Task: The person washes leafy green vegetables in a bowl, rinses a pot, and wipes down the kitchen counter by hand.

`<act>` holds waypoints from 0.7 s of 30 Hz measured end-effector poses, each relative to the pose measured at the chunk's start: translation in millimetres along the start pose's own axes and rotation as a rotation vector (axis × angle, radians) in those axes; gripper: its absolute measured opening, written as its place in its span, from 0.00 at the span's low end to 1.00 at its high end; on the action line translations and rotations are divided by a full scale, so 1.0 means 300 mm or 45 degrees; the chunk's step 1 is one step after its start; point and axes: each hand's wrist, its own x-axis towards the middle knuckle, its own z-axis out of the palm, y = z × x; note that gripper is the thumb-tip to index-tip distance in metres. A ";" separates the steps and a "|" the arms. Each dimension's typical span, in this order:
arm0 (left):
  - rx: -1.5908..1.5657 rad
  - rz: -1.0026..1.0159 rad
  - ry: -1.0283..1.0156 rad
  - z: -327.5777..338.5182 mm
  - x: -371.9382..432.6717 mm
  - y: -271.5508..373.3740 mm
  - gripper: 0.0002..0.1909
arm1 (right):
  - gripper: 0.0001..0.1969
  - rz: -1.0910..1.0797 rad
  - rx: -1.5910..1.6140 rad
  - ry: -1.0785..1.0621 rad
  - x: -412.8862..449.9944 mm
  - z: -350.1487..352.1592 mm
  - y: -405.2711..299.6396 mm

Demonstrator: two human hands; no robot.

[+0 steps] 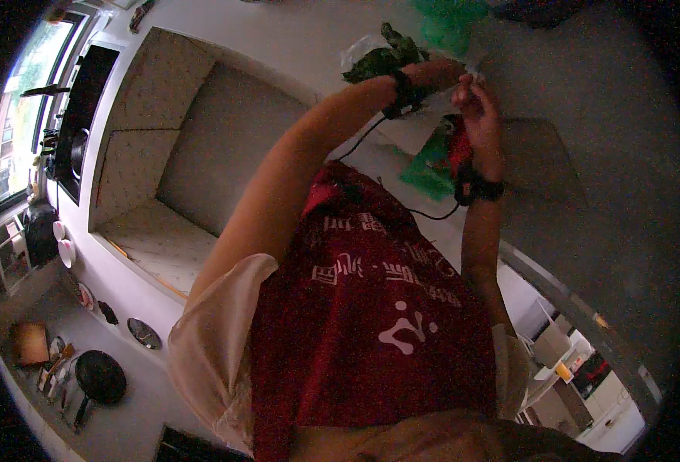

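My left hand point(445, 71) reaches in from the left, and its fingers are mostly hidden beside my other hand. Just below it, my right hand point(476, 110) is raised with fingers bent, and the fingertips of both hands come together. A small pale glint point(475, 76) shows where they meet; too dark and blurred to tell what it is. Dark green leafy vegetables point(383, 60) in clear plastic lie beyond my left wrist. Below my right hand is a green plastic bag point(429, 170), with a red item point(460, 144) beside it.
Another green plastic bag point(449, 26) lies at the top. An open cabinet recess point(230, 127) spans the left, beside a black cooktop point(88, 121) near a window. A frying pan point(101, 376) and a wooden block point(30, 343) are at lower left. Cables hang from both wristbands.
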 end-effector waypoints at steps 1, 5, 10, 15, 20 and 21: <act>-0.123 0.031 0.106 0.053 -0.008 0.006 0.06 | 0.13 -0.005 -0.004 0.010 -0.022 0.018 -0.014; 0.282 0.034 0.743 0.165 -0.093 -0.038 0.12 | 0.13 0.019 -0.213 0.044 -0.077 0.218 -0.036; 0.239 -0.160 0.374 0.196 -0.124 0.038 0.14 | 0.13 0.137 -0.191 -0.008 -0.128 0.269 -0.015; 0.267 -0.246 0.172 0.174 -0.133 0.073 0.19 | 0.13 0.031 -0.304 -0.064 -0.123 0.244 0.048; 0.314 -0.294 0.036 0.169 -0.143 0.096 0.24 | 0.12 0.018 -0.230 -0.021 -0.107 0.187 0.095; 0.328 -0.306 0.011 0.168 -0.146 0.102 0.25 | 0.12 -0.013 -0.207 -0.006 -0.105 0.186 0.097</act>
